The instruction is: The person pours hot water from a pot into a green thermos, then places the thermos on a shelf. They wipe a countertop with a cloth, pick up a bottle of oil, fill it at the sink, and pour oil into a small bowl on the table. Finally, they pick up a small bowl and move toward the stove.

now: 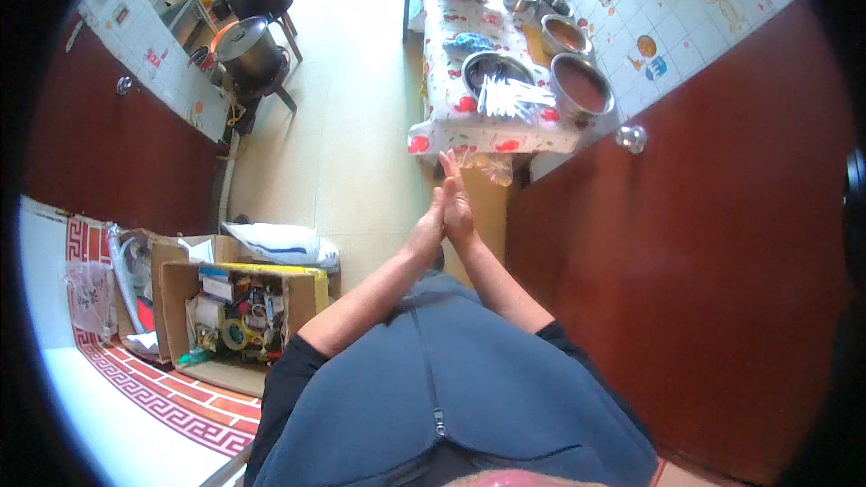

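Note:
My left hand point(426, 230) and my right hand point(458, 210) meet palm to palm in front of my body, fingers stretched out and pointing away. I see nothing held between them, though the touching palms are hidden. Just beyond the fingertips is the near edge of a table with a cherry-print tablecloth point(446, 132). Several white narrow strips or packets point(507, 98) lie there, partly over a steel bowl with dark contents point(498, 67). To their right stands a steel bowl of reddish-brown contents point(582, 84).
A brown door point(676, 237) with a round knob is close on my right. Cardboard boxes point(226, 373) of tapes and small items sit at lower left, beside a white sack point(281, 243). Lidded pots point(247, 47) on stands line the far left. A blue cloth point(468, 42) lies on the table.

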